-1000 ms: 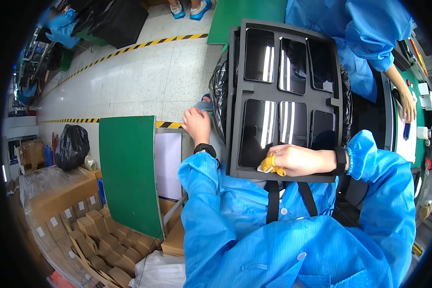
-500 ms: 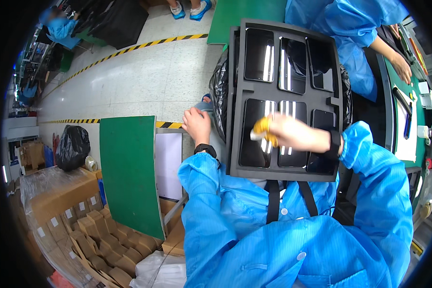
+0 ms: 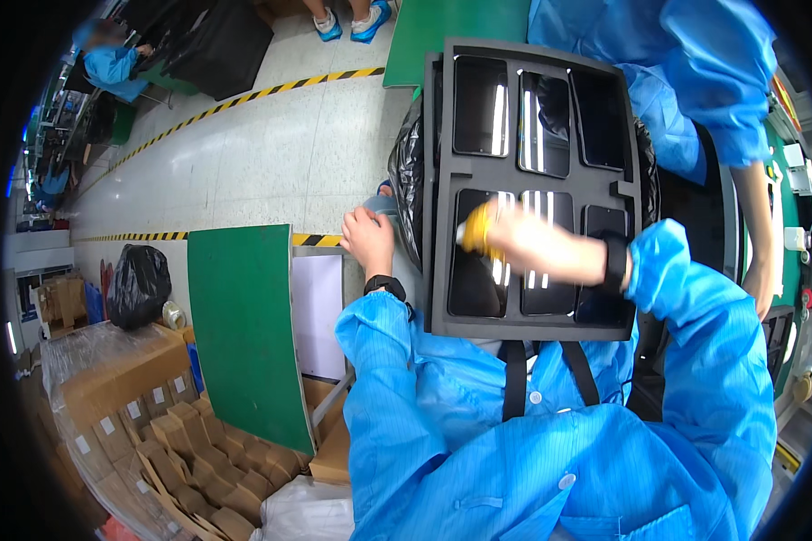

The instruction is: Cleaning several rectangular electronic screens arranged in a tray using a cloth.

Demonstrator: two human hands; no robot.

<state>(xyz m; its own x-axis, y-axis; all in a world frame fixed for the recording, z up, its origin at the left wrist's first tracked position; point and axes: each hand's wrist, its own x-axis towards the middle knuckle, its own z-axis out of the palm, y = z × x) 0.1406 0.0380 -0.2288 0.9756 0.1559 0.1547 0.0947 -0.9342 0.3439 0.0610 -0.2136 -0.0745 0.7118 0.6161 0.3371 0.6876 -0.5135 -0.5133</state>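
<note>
A dark foam tray [image 3: 496, 171] with several smartphones in its cutouts lies in front of my body. Over the lower-left smartphone [image 3: 480, 293], my right hand [image 3: 537, 243] is blurred by motion. Its fingers close on a small yellow-and-white piece [image 3: 476, 231]; whether the yellow is part of it or covers the fingertips I cannot tell. My left hand [image 3: 367, 236] rests beyond the tray's left side on something grey, perhaps my knee, fingers loosely bent and holding nothing. Dark-screened smartphones, among them the upper-left one [image 3: 481, 106], reflect bright ceiling lights.
Black plastic [image 3: 408, 158] bulges beside the tray's left edge. A co-worker's blue sleeve [image 3: 717, 81] is close at the upper right, the bare forearm reaching down near my right elbow. At left stand a green board [image 3: 244, 334] and a carton of brown cardboard inserts [image 3: 207, 451].
My right hand has shifted slightly left over the lower-left smartphone with the yellow-and-white piece. The co-worker's arm has swung down nearer my right sleeve. My left hand stays put.
</note>
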